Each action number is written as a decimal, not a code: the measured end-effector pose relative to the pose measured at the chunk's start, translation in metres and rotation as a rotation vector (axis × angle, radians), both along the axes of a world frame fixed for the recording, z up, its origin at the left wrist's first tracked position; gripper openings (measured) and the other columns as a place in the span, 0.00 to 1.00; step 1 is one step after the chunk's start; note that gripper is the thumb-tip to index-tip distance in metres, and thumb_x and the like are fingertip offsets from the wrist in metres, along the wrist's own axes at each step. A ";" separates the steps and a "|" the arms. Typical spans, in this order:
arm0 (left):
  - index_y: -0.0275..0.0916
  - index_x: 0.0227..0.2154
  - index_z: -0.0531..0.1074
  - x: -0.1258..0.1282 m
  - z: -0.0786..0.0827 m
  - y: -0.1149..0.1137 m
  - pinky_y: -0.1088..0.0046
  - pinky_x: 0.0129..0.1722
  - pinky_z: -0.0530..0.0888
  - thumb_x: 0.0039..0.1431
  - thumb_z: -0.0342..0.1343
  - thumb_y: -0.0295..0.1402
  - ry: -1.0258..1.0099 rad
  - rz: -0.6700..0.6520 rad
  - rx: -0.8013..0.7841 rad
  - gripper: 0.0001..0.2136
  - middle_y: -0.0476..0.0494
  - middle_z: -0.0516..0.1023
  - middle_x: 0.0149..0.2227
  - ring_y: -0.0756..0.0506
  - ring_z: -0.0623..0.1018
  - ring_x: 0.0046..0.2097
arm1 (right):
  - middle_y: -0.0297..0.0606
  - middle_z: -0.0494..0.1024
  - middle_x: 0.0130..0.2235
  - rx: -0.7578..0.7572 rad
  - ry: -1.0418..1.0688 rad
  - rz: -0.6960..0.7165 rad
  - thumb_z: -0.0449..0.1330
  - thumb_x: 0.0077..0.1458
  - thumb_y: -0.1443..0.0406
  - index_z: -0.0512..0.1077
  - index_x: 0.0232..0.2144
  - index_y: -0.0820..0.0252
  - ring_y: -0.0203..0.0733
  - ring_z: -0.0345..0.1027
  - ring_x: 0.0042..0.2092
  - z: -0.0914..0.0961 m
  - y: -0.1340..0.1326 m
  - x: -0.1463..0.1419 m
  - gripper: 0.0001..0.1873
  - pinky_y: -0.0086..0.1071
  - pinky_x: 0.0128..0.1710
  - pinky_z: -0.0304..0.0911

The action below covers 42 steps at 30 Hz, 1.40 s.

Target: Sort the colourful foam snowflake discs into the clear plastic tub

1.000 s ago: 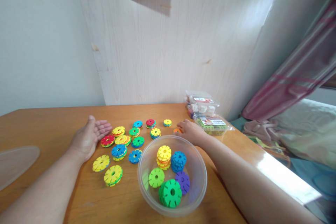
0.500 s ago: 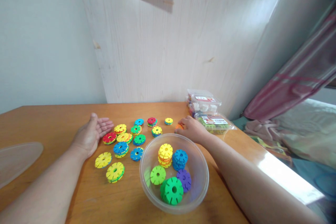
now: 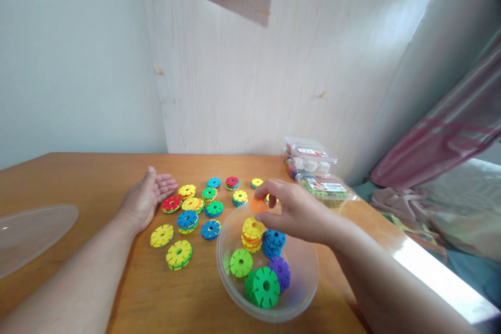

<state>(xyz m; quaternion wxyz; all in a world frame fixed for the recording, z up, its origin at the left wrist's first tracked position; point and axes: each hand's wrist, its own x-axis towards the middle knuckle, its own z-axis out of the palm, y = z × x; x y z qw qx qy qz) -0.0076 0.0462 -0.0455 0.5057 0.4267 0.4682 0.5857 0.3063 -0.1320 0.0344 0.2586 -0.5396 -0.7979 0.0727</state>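
Note:
My right hand (image 3: 287, 210) pinches an orange notched disc (image 3: 258, 205) over the far rim of a clear plastic bowl (image 3: 313, 276). Inside the bowl sit a yellow and orange stack (image 3: 252, 228), a blue stack (image 3: 273, 242), a light green disc (image 3: 241, 263), a purple disc (image 3: 279, 273) and a dark green stack (image 3: 266, 287). My left hand (image 3: 146, 198) rests on the table, palm turned inward and fingers stretched out, holding nothing. Near its fingers lie a red-topped stack (image 3: 171, 204) and a yellow-topped stack (image 3: 187, 191).
Several more small stacks of discs, such as a blue one (image 3: 211, 229) and a yellow one (image 3: 179, 254), spread over the wooden table (image 3: 156, 297). A clear lid (image 3: 35, 235) lies at the left. Clear plastic boxes (image 3: 324, 188) stand at the back right, against the wall.
My right hand has lifted an orange disc from the table beyond the bowl and brought it over the rim. A yellow disc now shows behind that hand. My left hand stays in place.

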 end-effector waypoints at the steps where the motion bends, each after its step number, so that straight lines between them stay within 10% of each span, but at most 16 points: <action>1: 0.30 0.36 0.73 0.001 0.001 -0.001 0.64 0.46 0.76 0.67 0.43 0.45 0.000 0.002 -0.002 0.22 0.31 0.79 0.36 0.43 0.80 0.39 | 0.35 0.77 0.36 -0.022 -0.052 0.017 0.63 0.52 0.61 0.72 0.43 0.56 0.38 0.69 0.35 0.002 -0.004 -0.004 0.15 0.31 0.34 0.59; 14: 0.30 0.36 0.74 0.004 0.004 -0.005 0.66 0.45 0.76 0.67 0.43 0.46 -0.014 0.022 -0.011 0.22 0.32 0.80 0.36 0.43 0.81 0.39 | 0.36 0.76 0.37 -0.026 -0.204 0.034 0.62 0.56 0.53 0.71 0.39 0.57 0.38 0.68 0.34 -0.001 -0.006 -0.006 0.15 0.31 0.32 0.55; 21: 0.31 0.37 0.72 -0.001 0.000 0.000 0.65 0.47 0.76 0.68 0.43 0.44 -0.004 -0.015 -0.010 0.21 0.31 0.80 0.37 0.44 0.81 0.39 | 0.36 0.77 0.36 0.101 -0.052 -0.299 0.54 0.60 0.63 0.71 0.38 0.58 0.38 0.68 0.36 -0.015 0.031 0.035 0.08 0.31 0.34 0.56; 29: 0.31 0.37 0.73 -0.004 -0.003 0.003 0.67 0.46 0.76 0.67 0.43 0.45 0.001 -0.025 -0.008 0.21 0.31 0.80 0.38 0.44 0.81 0.40 | 0.46 0.77 0.46 -0.142 -0.260 -0.362 0.55 0.59 0.54 0.74 0.49 0.61 0.46 0.72 0.46 -0.054 0.063 0.055 0.21 0.33 0.42 0.59; 42: 0.30 0.37 0.72 -0.004 -0.004 0.004 0.68 0.45 0.76 0.67 0.43 0.46 0.005 -0.032 0.008 0.22 0.30 0.79 0.38 0.44 0.81 0.40 | 0.44 0.78 0.44 -0.230 -0.363 -0.407 0.57 0.58 0.51 0.76 0.42 0.58 0.47 0.72 0.44 -0.057 0.067 0.049 0.19 0.32 0.36 0.58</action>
